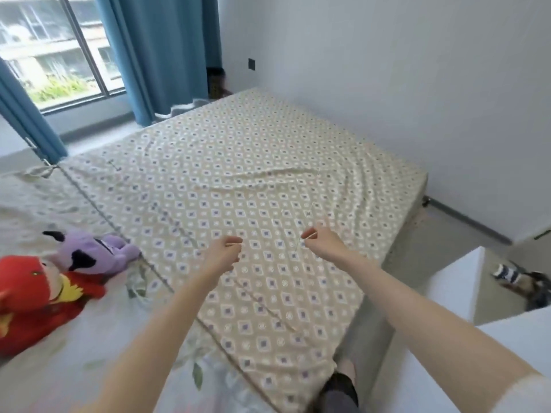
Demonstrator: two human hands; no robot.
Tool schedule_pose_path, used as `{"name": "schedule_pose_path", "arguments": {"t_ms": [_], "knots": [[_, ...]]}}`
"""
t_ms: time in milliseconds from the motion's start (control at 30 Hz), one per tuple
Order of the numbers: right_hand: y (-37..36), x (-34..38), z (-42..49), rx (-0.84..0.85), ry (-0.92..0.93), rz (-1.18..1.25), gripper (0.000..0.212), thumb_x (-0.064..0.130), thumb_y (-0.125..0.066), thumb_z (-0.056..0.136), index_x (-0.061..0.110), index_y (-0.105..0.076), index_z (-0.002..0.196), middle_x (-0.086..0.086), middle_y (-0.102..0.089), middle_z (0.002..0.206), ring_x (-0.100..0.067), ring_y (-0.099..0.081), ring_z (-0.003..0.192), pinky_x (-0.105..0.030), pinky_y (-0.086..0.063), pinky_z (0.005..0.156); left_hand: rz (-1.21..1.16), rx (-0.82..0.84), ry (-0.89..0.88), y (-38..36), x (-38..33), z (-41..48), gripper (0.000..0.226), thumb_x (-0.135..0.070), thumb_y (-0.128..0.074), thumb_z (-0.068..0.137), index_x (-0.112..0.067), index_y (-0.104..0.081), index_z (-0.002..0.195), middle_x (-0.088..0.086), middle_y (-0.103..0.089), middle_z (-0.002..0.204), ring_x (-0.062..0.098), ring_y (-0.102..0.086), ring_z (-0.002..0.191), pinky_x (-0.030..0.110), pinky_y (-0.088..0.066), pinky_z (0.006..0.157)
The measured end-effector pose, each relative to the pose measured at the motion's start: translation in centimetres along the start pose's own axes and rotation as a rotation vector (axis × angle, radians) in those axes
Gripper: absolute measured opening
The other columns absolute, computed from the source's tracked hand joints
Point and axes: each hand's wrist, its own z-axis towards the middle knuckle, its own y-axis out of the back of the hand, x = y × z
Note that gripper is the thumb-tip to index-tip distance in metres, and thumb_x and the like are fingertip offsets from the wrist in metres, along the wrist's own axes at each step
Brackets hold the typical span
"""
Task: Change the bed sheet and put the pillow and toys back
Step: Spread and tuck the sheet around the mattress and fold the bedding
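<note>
A beige bed sheet (pixel 238 162) with a blue-and-white diamond pattern lies spread over the mattress, with creases near its middle. My left hand (pixel 225 253) and my right hand (pixel 313 237) reach out over the sheet's near part, each with thumb and fingertips pinched together on a thin raised fold of the fabric. A purple plush toy (pixel 95 251) and a red plush toy (pixel 35 296) lie to the left on a pale floral cover (pixel 44 204). No pillow is in view.
White furniture (pixel 453 293) stands close on the right, with a narrow floor strip between it and the bed. Shoes (pixel 507 274) lie beyond it. Blue curtains (pixel 161 55) and a window (pixel 53 46) are at the far left; a white wall runs along the bed's far side.
</note>
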Motion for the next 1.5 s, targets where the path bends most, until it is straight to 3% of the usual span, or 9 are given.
{"name": "schedule_pose_path", "arguments": {"t_ms": [167, 400, 567, 733, 833, 900, 1033, 1233, 1500], "knots": [[0.2, -2.1, 4.6, 0.142, -0.014, -0.175, 0.026, 0.014, -0.042, 0.092, 0.015, -0.053, 0.115, -0.001, -0.055, 0.108, -0.02, -0.055, 0.102, -0.035, -0.048, 0.086, 0.145, -0.013, 0.009, -2.7, 1.5, 3.4, 0.035, -0.012, -0.046, 0.093, -0.017, -0.054, 0.127, 0.001, -0.057, 0.116, 0.018, -0.056, 0.097, 0.03, -0.043, 0.082], [1.4, -8.7, 15.2, 0.305, 0.011, -0.396, 0.043, 0.007, -0.041, 0.088, 0.014, -0.047, 0.13, -0.005, -0.06, 0.122, -0.023, -0.055, 0.111, -0.039, -0.048, 0.094, 0.342, -0.031, 0.124, -10.7, 2.6, 11.8, 0.041, -0.012, -0.045, 0.093, -0.019, -0.049, 0.134, 0.005, -0.054, 0.131, 0.021, -0.057, 0.1, 0.029, -0.048, 0.078], [1.2, -13.9, 22.1, 0.355, 0.009, -0.452, 0.043, 0.009, -0.042, 0.088, 0.016, -0.047, 0.131, -0.009, -0.057, 0.119, -0.029, -0.052, 0.114, -0.042, -0.046, 0.095, 0.455, -0.042, 0.178, -16.2, 3.6, 18.5, 0.044, -0.015, -0.046, 0.094, -0.019, -0.044, 0.138, 0.005, -0.05, 0.137, 0.019, -0.056, 0.097, 0.026, -0.042, 0.077], [-0.2, -18.0, 27.9, 0.356, 0.038, -0.498, 0.041, 0.008, -0.042, 0.087, 0.014, -0.048, 0.128, -0.005, -0.048, 0.128, -0.028, -0.046, 0.119, -0.041, -0.05, 0.087, 0.497, -0.027, 0.225, -20.5, 5.8, 24.9, 0.049, -0.016, -0.051, 0.094, -0.019, -0.04, 0.141, 0.005, -0.049, 0.138, 0.021, -0.054, 0.115, 0.029, -0.045, 0.086], [-1.7, -20.0, 32.0, 0.355, 0.075, -0.555, 0.041, 0.006, -0.039, 0.089, 0.014, -0.047, 0.128, -0.007, -0.049, 0.13, -0.029, -0.046, 0.12, -0.035, -0.046, 0.089, 0.526, -0.017, 0.229, -22.4, 7.4, 28.9, 0.05, -0.015, -0.052, 0.093, -0.021, -0.04, 0.141, 0.004, -0.05, 0.137, 0.019, -0.056, 0.109, 0.027, -0.045, 0.081], [-3.0, -21.1, 34.3, 0.383, 0.089, -0.581, 0.043, 0.005, -0.04, 0.089, 0.015, -0.045, 0.13, -0.007, -0.05, 0.131, -0.029, -0.047, 0.119, -0.037, -0.044, 0.094, 0.568, 0.003, 0.243, -23.4, 8.7, 31.1, 0.052, -0.012, -0.051, 0.092, -0.021, -0.039, 0.142, 0.005, -0.048, 0.138, 0.021, -0.055, 0.113, 0.031, -0.047, 0.088], [-5.7, -23.1, 37.5, 0.448, 0.175, -0.669, 0.046, 0.005, -0.049, 0.086, 0.012, -0.042, 0.131, -0.007, -0.045, 0.133, -0.028, -0.042, 0.121, -0.035, -0.043, 0.091, 0.965, 0.084, 0.233, -24.4, 11.8, 34.1, 0.059, -0.006, -0.057, 0.087, -0.018, -0.035, 0.14, 0.007, -0.037, 0.138, 0.027, -0.04, 0.125, 0.035, -0.045, 0.094], [-8.8, -26.0, 38.8, 0.324, 0.308, -0.806, 0.057, 0.003, -0.066, 0.082, 0.014, -0.04, 0.131, -0.002, -0.04, 0.133, -0.021, -0.039, 0.121, -0.03, -0.039, 0.096, 1.349, 0.029, 0.039, -24.9, 15.6, 35.7, 0.048, -0.002, -0.051, 0.081, -0.014, -0.037, 0.125, 0.005, -0.041, 0.125, 0.024, -0.042, 0.111, 0.025, -0.033, 0.079], [-9.2, -26.7, 39.8, 0.357, 0.419, -0.888, 0.019, 0.005, -0.051, 0.093, 0.012, -0.057, 0.11, -0.004, -0.051, 0.119, -0.021, -0.044, 0.115, -0.03, -0.035, 0.091, 1.508, 0.095, 0.004, -24.4, 16.6, 37.2, 0.038, 0.008, -0.043, 0.084, -0.012, -0.055, 0.113, 0.007, -0.051, 0.119, 0.027, -0.047, 0.113, 0.031, -0.038, 0.09]]}}
